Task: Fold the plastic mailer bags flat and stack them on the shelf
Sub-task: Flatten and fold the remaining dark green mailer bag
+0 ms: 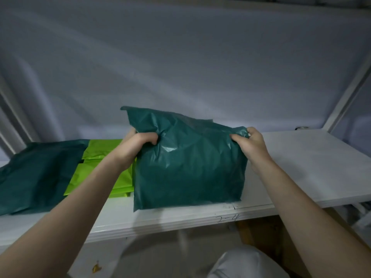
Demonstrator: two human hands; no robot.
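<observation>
White shelf [301, 167], grey sheet behind. Dk-green mailer bag [188, 167] on shelf centre, contents not visible; left hand [136, 147] & right hand [253, 145] grip top corners. Lime bags [100, 155] stacked beside; another dk-green bag [40, 173] far left.

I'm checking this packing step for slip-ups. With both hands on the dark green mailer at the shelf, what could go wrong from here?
1. The dark green mailer looks puffed, not flat; the left hand and right hand only pinch its upper edge, so it may spring open.
2. Its lower edge sits near the shelf front lip, so it could slide off.
3. It may nudge the lime green mailers beside it.
</observation>
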